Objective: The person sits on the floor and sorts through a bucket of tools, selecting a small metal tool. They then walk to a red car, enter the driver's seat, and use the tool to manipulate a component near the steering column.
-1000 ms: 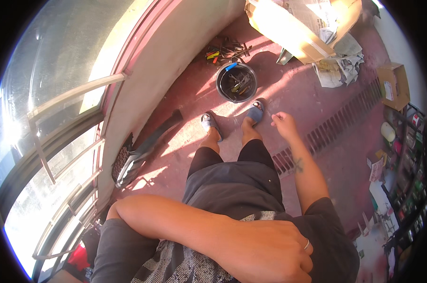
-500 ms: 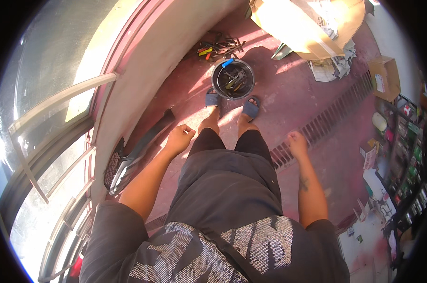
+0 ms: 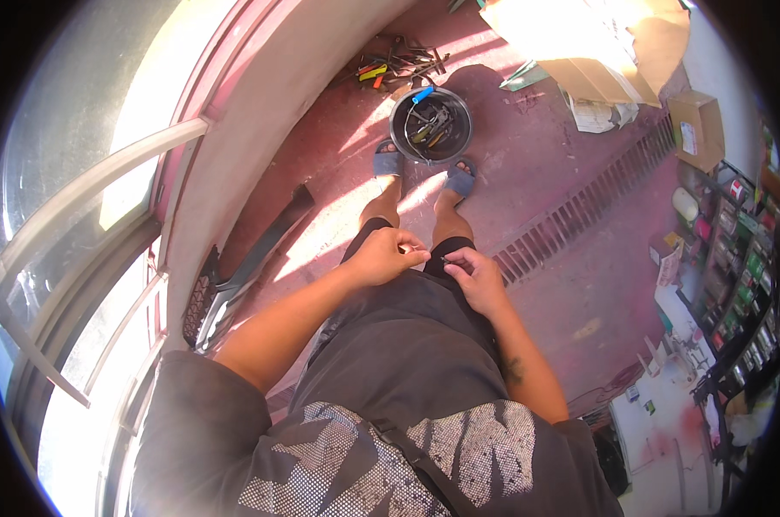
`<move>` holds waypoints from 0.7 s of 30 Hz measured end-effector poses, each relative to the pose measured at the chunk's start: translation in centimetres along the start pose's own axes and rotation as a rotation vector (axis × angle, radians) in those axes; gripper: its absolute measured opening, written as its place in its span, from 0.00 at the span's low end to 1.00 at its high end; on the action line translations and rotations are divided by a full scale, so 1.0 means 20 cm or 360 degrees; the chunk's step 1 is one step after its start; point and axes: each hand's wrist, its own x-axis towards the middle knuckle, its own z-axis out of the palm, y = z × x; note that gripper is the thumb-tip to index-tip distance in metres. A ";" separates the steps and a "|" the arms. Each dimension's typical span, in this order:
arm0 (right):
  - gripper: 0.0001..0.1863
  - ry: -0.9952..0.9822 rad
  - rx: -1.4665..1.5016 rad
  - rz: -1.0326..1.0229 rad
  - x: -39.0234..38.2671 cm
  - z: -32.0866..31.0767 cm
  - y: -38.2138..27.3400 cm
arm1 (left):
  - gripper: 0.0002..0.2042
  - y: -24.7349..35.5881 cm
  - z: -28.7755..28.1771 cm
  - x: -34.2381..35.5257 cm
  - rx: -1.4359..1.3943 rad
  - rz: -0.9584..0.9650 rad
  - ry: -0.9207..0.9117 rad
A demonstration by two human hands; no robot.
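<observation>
**Both hands up front, bucket of tools down by the feet**

So from my seat far away, I've got the head view looking straight down. The left hand is half curled, fingers bent in toward the thumb, and the right hand is beside it with thumb and forefinger close together. They're near each other but apart, right over the dark shorts and the front of the shirt. Can't tell from here if either one has something small pinched in it.

The black bucket is on the reddish floor, just past the blue sandals and well away from the hands. It's upright, with a blue grip on its handle and a jumble of tools inside. Behind it, near the wall, I see a loose heap of more tools, a few with yellow or orange handles.

Elsewhere, a big cardboard box sits top right with newspaper under its edge, and there's a smaller box nearby. A slotted drain cuts diagonally across the floor.
</observation>
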 end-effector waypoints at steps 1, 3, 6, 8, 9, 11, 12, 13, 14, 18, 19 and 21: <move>0.07 -0.0053 -0.0041 -0.0031 0.00 0.03 -0.07 | 0.13 0.01 0.02 -0.01 -0.0075 0.0028 -0.0050; 0.06 -0.0077 0.0005 -0.0036 0.01 0.07 -0.11 | 0.13 0.04 0.05 -0.02 -0.0224 0.0087 -0.0148; 0.07 -0.0126 -0.0053 0.0044 0.02 0.05 -0.19 | 0.13 0.01 0.06 -0.02 -0.0245 0.0092 -0.0131; 0.07 -0.0161 -0.0173 0.0024 0.03 0.01 -0.22 | 0.12 0.01 0.06 0.00 -0.0225 0.0102 -0.0133; 0.07 -0.0187 -0.0191 -0.0001 0.04 -0.02 -0.24 | 0.12 -0.01 0.07 0.02 -0.0228 0.0099 -0.0140; 0.08 -0.0247 -0.0214 -0.0048 0.07 -0.06 -0.25 | 0.11 0.02 0.08 0.05 -0.0271 0.0012 -0.0147; 0.08 -0.0258 -0.0187 -0.0052 0.09 -0.09 -0.24 | 0.10 0.04 0.09 0.06 -0.0317 -0.0065 -0.0145; 0.08 -0.0270 -0.0159 -0.0057 0.11 -0.11 -0.22 | 0.09 0.07 0.10 0.08 -0.0363 -0.0143 -0.0142; 0.08 -0.0285 -0.0132 -0.0061 0.13 -0.14 -0.20 | 0.09 0.04 0.13 0.11 -0.0515 -0.0113 -0.0151; 0.08 -0.0575 -0.0011 0.0040 0.27 -0.36 -0.19 | 0.10 -0.04 0.30 0.25 -0.0965 -0.0040 -0.0118; 0.08 -0.0671 0.0027 0.0064 0.34 -0.42 -0.19 | 0.11 -0.04 0.33 0.31 -0.1023 -0.0036 -0.0106; 0.08 -0.0849 0.0101 0.0117 0.49 -0.54 -0.13 | 0.12 -0.02 0.39 0.42 -0.0979 0.0044 -0.0099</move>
